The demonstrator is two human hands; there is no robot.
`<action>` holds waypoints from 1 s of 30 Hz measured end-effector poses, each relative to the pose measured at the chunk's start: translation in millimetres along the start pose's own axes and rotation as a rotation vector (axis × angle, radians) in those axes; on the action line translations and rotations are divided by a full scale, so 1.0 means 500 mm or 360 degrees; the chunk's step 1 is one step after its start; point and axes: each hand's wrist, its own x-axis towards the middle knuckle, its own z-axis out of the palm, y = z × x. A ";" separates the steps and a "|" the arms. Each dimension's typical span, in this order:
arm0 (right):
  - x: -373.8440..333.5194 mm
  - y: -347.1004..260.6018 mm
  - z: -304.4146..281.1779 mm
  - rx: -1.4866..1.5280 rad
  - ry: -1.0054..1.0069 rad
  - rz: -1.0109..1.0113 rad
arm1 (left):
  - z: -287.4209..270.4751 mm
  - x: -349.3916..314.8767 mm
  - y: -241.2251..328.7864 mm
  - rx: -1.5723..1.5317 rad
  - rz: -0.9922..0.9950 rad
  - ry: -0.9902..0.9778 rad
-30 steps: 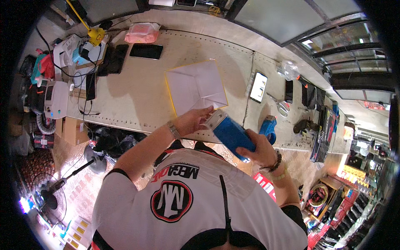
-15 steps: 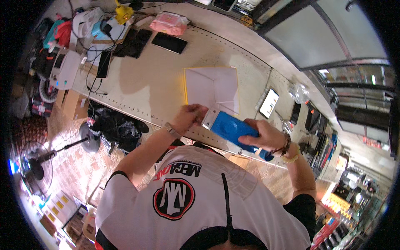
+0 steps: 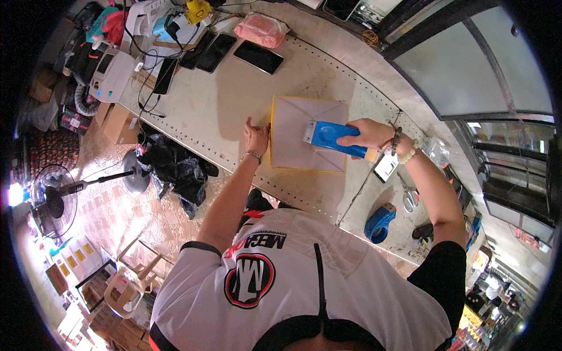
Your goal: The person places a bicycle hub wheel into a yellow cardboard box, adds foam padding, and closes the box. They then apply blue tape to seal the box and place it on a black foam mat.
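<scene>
On the table lies a square white box (image 3: 287, 155) with yellow edges and crease lines meeting near its middle. My right hand (image 3: 370, 134) is closed round a blue hand-held tape dispenser (image 3: 328, 134). Its pale front end sits over the middle of the box; whether it touches cannot be made out. At the box's left edge, my left hand (image 3: 256, 138) rests with its fingers apart, holding nothing. A second blue tape dispenser (image 3: 380, 223) stands on the table to the right.
Scissors (image 3: 410, 198) and a lit phone (image 3: 386, 166) lie at the right. Far left are dark phones (image 3: 259, 57), cables and a pink wipes pack (image 3: 261, 29). A white printer-like device (image 3: 111, 76) stands left. Below the table edge are a black plastic bag (image 3: 175, 169) and a fan (image 3: 58, 199).
My right hand has carried the tape dispenser up and over the box. My left hand has left the dispenser's front end and moved to the box's left edge.
</scene>
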 end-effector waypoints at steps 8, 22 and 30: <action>-0.068 0.096 -0.021 -0.0278 0.0064 -0.0049 | 0.005 -0.070 0.185 0.0381 -0.0051 -0.0084; -0.038 0.147 0.058 -0.1403 0.0095 0.0196 | 0.016 -0.064 0.172 0.0285 0.0091 -0.0037; -0.304 0.201 0.184 -0.0274 0.1310 0.1043 | -0.004 -0.227 0.177 0.1293 0.1285 -0.0315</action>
